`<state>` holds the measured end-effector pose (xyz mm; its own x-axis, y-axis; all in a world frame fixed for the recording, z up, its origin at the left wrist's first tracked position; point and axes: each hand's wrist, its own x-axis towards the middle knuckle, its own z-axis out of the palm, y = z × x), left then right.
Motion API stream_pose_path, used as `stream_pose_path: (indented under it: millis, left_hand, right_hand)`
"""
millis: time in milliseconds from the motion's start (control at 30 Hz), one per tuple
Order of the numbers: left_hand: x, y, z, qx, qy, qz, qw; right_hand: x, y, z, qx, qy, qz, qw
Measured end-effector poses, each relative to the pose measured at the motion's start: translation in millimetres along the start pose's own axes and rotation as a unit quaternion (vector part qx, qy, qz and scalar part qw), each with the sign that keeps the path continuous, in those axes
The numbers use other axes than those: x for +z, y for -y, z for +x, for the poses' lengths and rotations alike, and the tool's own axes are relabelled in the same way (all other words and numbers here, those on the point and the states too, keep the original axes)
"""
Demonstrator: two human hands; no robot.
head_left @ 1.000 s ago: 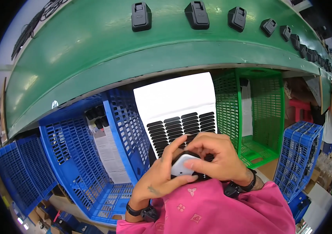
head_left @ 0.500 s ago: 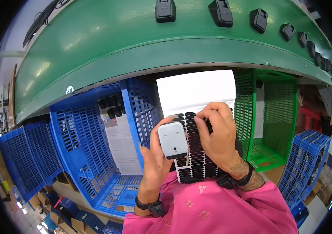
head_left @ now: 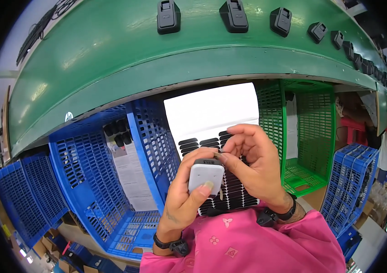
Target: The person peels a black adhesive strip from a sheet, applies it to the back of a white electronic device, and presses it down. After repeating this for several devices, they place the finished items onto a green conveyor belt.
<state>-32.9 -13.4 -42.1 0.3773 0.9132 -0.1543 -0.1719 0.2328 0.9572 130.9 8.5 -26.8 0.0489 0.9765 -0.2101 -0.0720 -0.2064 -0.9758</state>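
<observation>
My left hand (head_left: 179, 198) is wrapped round a small white device (head_left: 204, 176) with rounded corners and a black end face, its thumb lying across the white side. The black end (head_left: 208, 161) is tipped up, showing a slot-like opening. My right hand (head_left: 259, 168) is bent beside that end, thumb tip against its corner and fingers curled; what it pinches, if anything, is too small to make out. Beneath both hands lies a white sheet (head_left: 211, 109) carrying rows of black oval stickers (head_left: 209, 142). The hands cover part of those rows.
A green workbench (head_left: 111, 59) crosses the far side, with a row of black docks (head_left: 234, 17) on it. Blue crates (head_left: 84, 154) stand at the left and green crates (head_left: 311, 132) at the right. Another blue crate (head_left: 352, 182) is farther right.
My right hand has left the sticker rows and come to the device's end. My left hand has tilted the device, bringing its black end face up, and its thumb now crosses the white side.
</observation>
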Motion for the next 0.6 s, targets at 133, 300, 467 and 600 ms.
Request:
stream_pose_path:
  millis: [133,300,467,600]
  left_hand:
    - [9,-3,2,-0.028,-0.045,-0.133,0.990]
    - [17,-1,4,-0.008,-0.046,-0.153,0.987]
    - [27,-18,8,-0.031,-0.136,-0.134,0.981]
    - [37,-24,6,-0.026,-0.094,-0.123,0.988]
  right_hand:
    - [-12,-6,-1,-0.047,0.018,-0.076,0.996]
    - [-14,-8,-3,-0.057,0.013,-0.087,0.994]
    - [-26,11,-5,-0.034,-0.057,0.060,0.996]
    - [-24,40,-16,0.020,0.057,0.125,0.990]
